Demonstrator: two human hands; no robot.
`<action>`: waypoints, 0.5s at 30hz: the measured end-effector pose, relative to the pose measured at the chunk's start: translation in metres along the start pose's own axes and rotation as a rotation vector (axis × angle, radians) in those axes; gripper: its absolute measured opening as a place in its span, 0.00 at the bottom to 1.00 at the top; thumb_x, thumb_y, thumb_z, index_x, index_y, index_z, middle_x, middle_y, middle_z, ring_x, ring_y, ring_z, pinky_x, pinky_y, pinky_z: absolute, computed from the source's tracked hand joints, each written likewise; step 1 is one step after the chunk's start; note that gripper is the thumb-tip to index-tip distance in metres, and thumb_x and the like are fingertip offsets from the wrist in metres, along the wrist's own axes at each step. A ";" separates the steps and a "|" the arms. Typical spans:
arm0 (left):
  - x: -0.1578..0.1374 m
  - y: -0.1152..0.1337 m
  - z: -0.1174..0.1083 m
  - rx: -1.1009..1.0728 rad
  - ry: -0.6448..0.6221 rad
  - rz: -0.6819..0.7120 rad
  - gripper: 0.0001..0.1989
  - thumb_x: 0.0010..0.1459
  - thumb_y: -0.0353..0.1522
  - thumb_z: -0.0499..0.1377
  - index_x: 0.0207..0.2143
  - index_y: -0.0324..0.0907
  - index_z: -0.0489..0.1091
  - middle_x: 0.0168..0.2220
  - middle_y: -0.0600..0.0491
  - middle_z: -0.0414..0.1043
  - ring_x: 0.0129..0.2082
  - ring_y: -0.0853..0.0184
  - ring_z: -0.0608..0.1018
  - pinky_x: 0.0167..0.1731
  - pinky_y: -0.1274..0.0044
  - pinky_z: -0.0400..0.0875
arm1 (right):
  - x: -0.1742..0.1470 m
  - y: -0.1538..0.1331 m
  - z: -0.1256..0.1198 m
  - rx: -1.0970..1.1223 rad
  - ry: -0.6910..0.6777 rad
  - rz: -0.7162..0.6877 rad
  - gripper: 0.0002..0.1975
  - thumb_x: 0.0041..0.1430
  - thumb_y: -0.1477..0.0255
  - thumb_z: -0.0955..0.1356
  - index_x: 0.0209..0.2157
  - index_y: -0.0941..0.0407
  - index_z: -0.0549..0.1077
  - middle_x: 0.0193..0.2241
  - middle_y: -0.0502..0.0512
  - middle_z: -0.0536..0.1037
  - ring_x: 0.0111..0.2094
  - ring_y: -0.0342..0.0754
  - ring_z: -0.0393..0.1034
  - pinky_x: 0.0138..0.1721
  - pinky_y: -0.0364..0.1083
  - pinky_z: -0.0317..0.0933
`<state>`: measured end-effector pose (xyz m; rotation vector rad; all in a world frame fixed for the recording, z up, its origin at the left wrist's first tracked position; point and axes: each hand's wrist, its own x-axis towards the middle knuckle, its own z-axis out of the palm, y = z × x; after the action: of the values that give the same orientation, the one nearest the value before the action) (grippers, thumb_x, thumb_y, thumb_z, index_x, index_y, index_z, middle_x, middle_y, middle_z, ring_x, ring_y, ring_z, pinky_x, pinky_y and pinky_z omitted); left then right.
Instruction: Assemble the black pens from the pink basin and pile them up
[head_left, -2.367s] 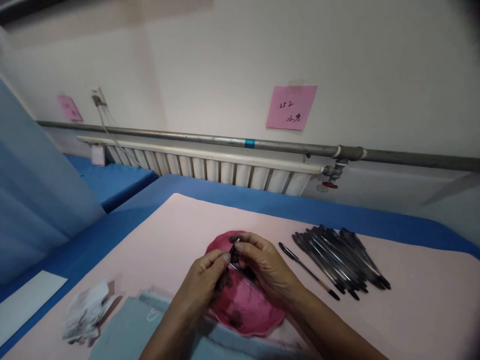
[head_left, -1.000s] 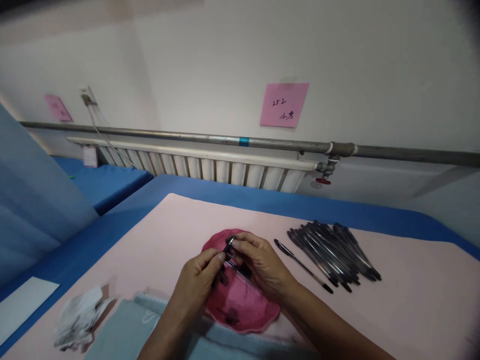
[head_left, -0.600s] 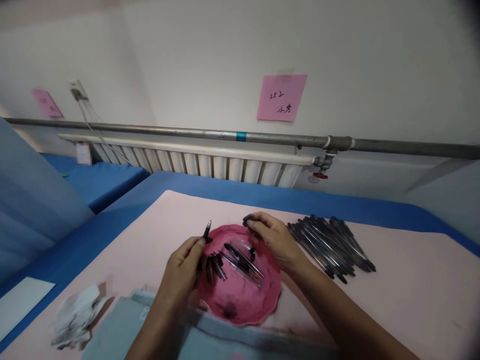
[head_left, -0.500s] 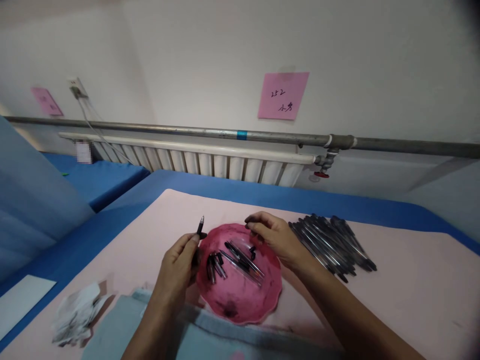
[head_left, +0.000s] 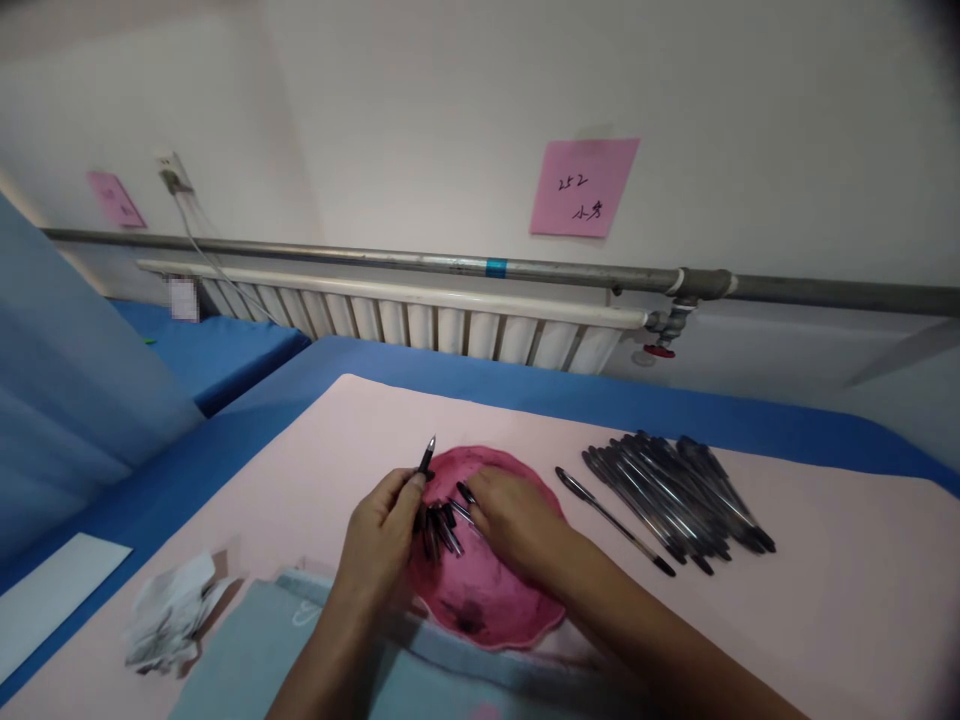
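My left hand [head_left: 386,525] is closed around a pen [head_left: 426,455], its metal tip pointing up, at the left rim of a pink plate [head_left: 517,630]. Inside the plate, my right hand [head_left: 517,515] has its fingers curled down over some pen parts. A black-ended pen piece [head_left: 465,492] shows by its fingertips, but what they grip is hidden. Several short black and clear pen pieces [head_left: 442,530] lie between the two hands. To the right, one black pen [head_left: 615,520] lies apart from a pile of similar pens [head_left: 675,495].
Pink sheeting [head_left: 840,570] covers the blue table [head_left: 570,388]. Crumpled, stained tissue [head_left: 169,615] and a white card [head_left: 60,590] lie at the left. Grey-blue cloth [head_left: 247,640] is at the front. A radiator [head_left: 420,325] and pipe [head_left: 360,252] run along the wall behind.
My right hand has moved from the plate's far rim down into the plate, over the pens there. The single pen beside the pile now shows. My left hand still holds its pen.
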<state>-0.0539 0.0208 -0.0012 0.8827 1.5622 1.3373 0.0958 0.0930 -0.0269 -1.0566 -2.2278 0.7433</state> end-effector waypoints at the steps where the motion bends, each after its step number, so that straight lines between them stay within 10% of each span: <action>1: 0.000 -0.002 0.000 0.032 -0.009 0.022 0.16 0.50 0.46 0.58 0.31 0.42 0.72 0.17 0.62 0.58 0.15 0.75 0.58 0.16 0.81 0.50 | 0.000 -0.001 0.002 -0.051 -0.016 0.002 0.10 0.44 0.82 0.64 0.22 0.54 0.73 0.23 0.55 0.74 0.27 0.50 0.65 0.30 0.47 0.51; 8: -0.002 -0.001 0.001 0.146 -0.085 0.160 0.14 0.55 0.42 0.55 0.33 0.42 0.74 0.24 0.58 0.67 0.26 0.68 0.68 0.27 0.80 0.60 | 0.002 -0.006 -0.005 -0.145 -0.014 0.007 0.09 0.48 0.79 0.64 0.28 0.56 0.75 0.29 0.58 0.77 0.32 0.53 0.69 0.34 0.48 0.56; 15: -0.004 0.000 0.004 0.244 -0.180 0.181 0.14 0.58 0.40 0.52 0.33 0.42 0.73 0.25 0.57 0.69 0.28 0.68 0.69 0.30 0.79 0.61 | 0.015 -0.013 -0.029 0.985 0.317 0.377 0.12 0.46 0.70 0.69 0.35 0.57 0.72 0.22 0.48 0.74 0.19 0.41 0.63 0.19 0.41 0.55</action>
<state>-0.0491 0.0184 -0.0002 1.2858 1.5531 1.1689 0.1007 0.1051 0.0057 -0.9570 -1.1269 1.4897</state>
